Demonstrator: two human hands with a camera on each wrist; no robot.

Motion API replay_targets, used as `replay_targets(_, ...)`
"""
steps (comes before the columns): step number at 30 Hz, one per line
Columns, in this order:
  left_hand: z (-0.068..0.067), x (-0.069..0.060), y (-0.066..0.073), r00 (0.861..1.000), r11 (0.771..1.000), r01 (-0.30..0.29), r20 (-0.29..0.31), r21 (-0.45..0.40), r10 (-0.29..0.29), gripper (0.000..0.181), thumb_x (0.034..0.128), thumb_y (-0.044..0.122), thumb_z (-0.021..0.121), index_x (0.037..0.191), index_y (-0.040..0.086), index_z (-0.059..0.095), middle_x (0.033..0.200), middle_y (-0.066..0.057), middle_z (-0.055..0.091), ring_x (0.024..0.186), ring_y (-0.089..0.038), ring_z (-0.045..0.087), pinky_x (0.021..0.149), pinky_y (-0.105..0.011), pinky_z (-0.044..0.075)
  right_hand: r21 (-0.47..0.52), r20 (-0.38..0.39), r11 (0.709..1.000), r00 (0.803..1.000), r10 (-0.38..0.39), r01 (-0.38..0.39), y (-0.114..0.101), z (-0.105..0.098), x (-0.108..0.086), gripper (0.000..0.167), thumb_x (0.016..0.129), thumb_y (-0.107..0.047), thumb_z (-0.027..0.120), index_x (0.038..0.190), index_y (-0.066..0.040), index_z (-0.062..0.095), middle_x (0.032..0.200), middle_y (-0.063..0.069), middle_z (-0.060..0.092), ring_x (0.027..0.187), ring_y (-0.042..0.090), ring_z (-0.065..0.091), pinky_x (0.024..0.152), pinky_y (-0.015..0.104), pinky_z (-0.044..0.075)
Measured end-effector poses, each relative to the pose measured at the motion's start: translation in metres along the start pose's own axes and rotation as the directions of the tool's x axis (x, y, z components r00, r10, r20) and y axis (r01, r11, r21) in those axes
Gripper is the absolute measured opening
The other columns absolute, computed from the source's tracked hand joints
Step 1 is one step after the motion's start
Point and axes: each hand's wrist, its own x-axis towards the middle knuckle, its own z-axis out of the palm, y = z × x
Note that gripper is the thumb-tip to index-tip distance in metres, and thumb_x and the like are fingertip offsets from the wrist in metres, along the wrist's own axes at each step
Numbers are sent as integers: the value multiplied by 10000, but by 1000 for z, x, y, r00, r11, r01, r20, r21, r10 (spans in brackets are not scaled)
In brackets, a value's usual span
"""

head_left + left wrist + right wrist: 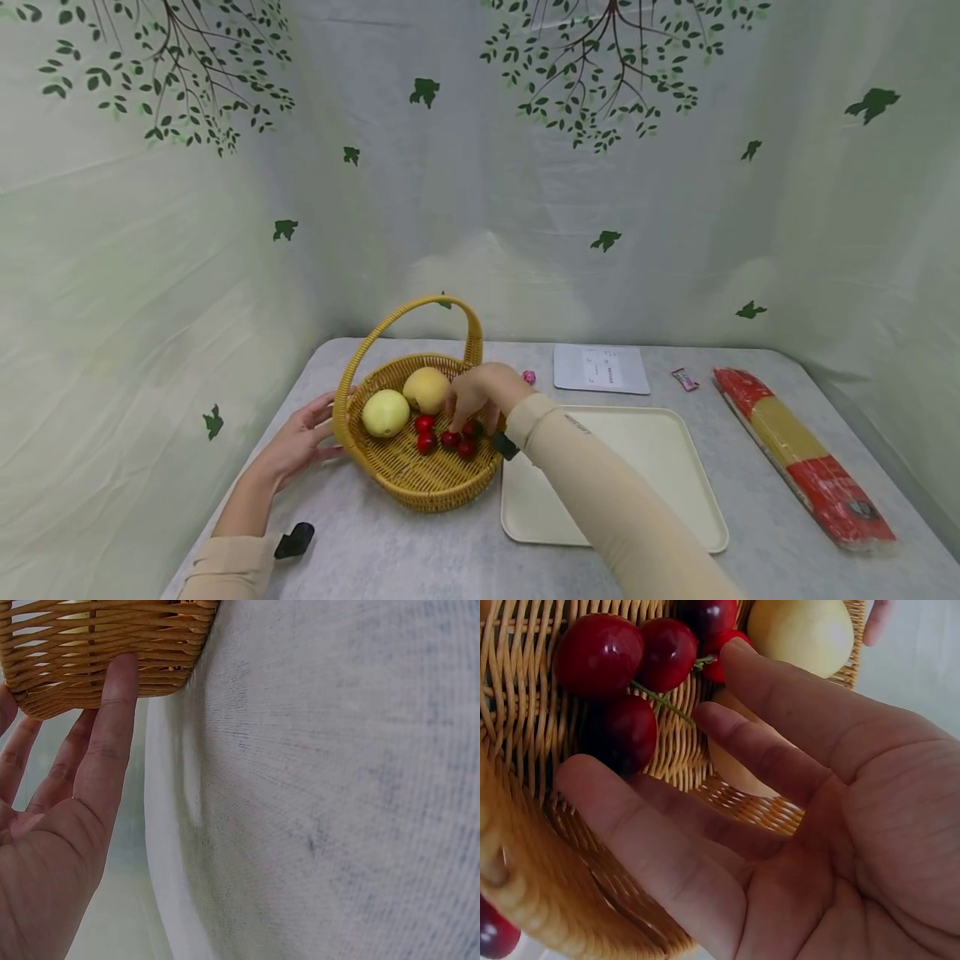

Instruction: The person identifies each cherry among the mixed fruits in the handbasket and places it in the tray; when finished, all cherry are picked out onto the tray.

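A wicker basket (420,492) with a tall handle holds two pale yellow fruits (386,413) and several dark red cherries (426,442). Against the basket's left side rests my left hand (294,446); in the left wrist view the fingers of this hand (67,810) touch the woven wall (150,652). My right hand (483,392) reaches inside at the right. In the right wrist view that hand (780,825) has its fingers spread beside the cherries (600,656), a green stem near the fingertips, and grips nothing visible.
Right of the basket lies a cream tray (660,467), partly under my right forearm. Behind it are a white-grey flat item (600,368) and a small pink item (528,377). A small wrapped packet (685,379) and a long red-and-yellow package (806,454) lie farther right.
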Motion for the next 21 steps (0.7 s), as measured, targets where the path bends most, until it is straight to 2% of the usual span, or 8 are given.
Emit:
replay_targets(7, 1, 0, 2, 1000, 1000, 9, -2, 11, -9, 669, 1113, 202, 606, 1698, 127, 290, 1747, -233, 238, 1255, -71, 619, 1008, -486, 621, -22, 9, 1000, 1000, -13, 13, -1, 1, 6, 114, 983, -283, 812, 1031, -192, 764, 1084, 14, 689, 961, 292, 808, 889, 391, 650)
replay_targets(13, 0, -1, 2, 1000, 1000, 15, -7, 14, -15, 665, 1114, 212, 606, 1696, 131, 294, 1757, -222, 226, 1254, -65, 621, 1005, -476, 624, -14, 17, 999, 999, -40, 40, -2, 1, 9, 118, 995, -238, 795, 1043, -133, 768, 1048, 30, 712, 1033, 313, 803, 999, 438, 624)
replay_targets(21, 1, 0, 4, 1000, 999, 29, -10, 19, -29, 673, 1112, 217, 610, 1699, 142, 290, 1761, -215, 226, 1250, -88, 628, 1000, -463, 627, 12, 28, 997, 997, -75, 74, 0, 1, 12, 86, 994, -146, 784, 1066, -99, 783, 1127, 69, 744, 1059, 334, 798, 1086, 479, 576)
